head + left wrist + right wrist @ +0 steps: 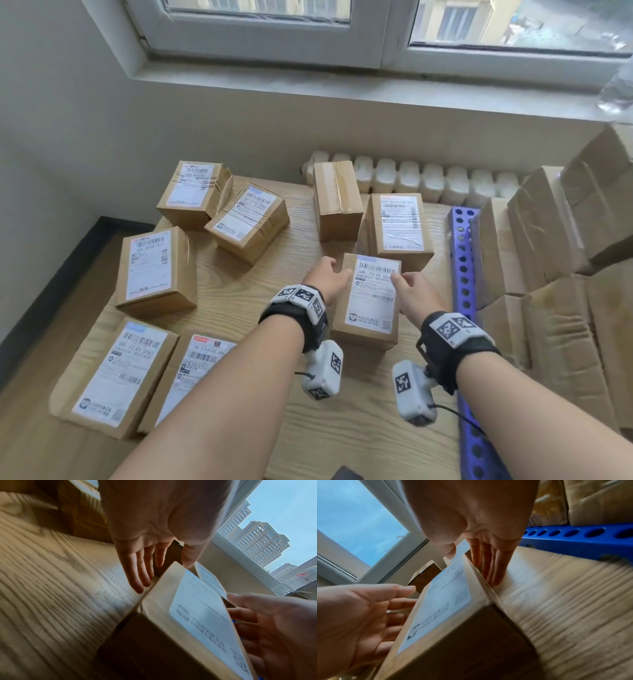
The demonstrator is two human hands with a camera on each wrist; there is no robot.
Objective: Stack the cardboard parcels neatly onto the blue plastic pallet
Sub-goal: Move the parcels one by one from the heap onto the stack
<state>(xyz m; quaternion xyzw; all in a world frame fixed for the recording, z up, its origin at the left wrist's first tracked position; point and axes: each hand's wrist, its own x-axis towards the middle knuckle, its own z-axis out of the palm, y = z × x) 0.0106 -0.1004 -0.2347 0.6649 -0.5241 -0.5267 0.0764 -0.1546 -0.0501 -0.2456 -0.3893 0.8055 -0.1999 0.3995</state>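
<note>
A cardboard parcel (370, 301) with a white shipping label lies on the wooden table (308, 428), just left of the blue plastic pallet (462, 267). My left hand (325, 277) is at the parcel's left side and my right hand (414, 291) at its right side. In the left wrist view the left hand (159, 555) has straight fingers down beside the parcel (197, 615) and its thumb on the top corner. The right wrist view shows the right hand (476, 561) posed the same way against the parcel (445, 601), with the pallet (573, 543) behind. Larger cardboard boxes (548, 240) stand stacked on the pallet.
Several more labelled parcels lie on the table: one far left (157, 270), two at the near left (113, 377), two at the back left (195, 192), two just beyond the hands (399, 226). A white radiator (428, 181) and the window wall close the far side.
</note>
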